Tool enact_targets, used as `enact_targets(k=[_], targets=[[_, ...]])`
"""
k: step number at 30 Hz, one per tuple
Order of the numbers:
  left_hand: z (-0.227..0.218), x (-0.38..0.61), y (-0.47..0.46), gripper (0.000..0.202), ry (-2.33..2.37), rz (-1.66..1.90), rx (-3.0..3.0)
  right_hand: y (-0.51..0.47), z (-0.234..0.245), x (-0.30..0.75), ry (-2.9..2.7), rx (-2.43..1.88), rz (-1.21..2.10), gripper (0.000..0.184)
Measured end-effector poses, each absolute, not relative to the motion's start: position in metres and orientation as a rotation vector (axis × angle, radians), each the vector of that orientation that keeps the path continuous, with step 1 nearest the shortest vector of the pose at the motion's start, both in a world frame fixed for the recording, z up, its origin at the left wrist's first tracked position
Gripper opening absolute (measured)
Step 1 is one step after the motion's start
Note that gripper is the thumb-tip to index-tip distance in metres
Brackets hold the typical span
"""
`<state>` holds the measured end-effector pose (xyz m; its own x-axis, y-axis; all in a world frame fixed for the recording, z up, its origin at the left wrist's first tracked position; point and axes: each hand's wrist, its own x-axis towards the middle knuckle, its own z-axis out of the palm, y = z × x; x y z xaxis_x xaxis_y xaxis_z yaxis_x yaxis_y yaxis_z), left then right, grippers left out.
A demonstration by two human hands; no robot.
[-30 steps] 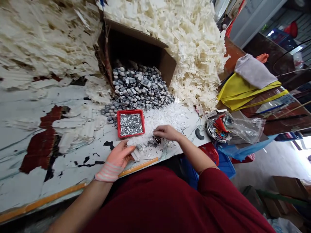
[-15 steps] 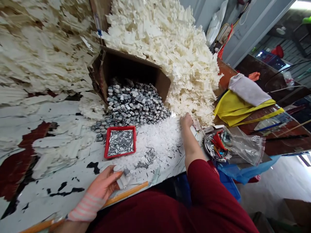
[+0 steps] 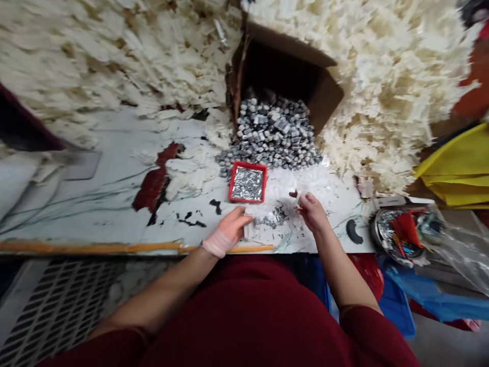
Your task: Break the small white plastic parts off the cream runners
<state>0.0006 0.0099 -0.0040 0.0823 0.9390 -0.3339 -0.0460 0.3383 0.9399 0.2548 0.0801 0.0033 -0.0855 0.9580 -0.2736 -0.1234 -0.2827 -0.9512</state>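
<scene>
My left hand, wrapped in a pink-striped covering, is closed on a small white plastic part near the table's front edge. To its right, my right hand pinches a small whitish piece, blurred and too small to name exactly. Between and behind the hands stands a red tray filled with small shiny metal pins. Loose pins and white bits lie scattered on the table in front of it.
Behind the tray, a tipped cardboard box spills grey-and-white small parts. Heaps of cream plastic strips rise on both sides. At right are a round metal bowl of odds and ends, a black curved piece and yellow cloth.
My right hand has come back from the far side, near the cream heap, toward my left hand, now pinching a whitish piece. The left hand keeps its white part. The view has swung left.
</scene>
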Motion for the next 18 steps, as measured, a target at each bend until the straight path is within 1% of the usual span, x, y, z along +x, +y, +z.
enact_targets(k=[3,6,12,18], targets=[[-0.014,0.002,0.005,0.023,1.15,0.979,0.748,0.042,0.004,0.222,-1.162,-1.287,1.685,0.026],[-0.017,-0.004,-0.002,0.028,1.125,0.995,0.707,0.025,0.007,0.204,-1.222,-1.295,1.771,0.028],[-0.005,-0.015,-0.007,0.026,1.267,0.948,0.852,0.012,0.006,0.175,-1.074,-1.329,1.992,0.037],[-0.01,-0.021,-0.01,0.021,1.287,0.937,0.935,0.008,-0.001,0.159,-1.117,-1.359,2.028,0.041]])
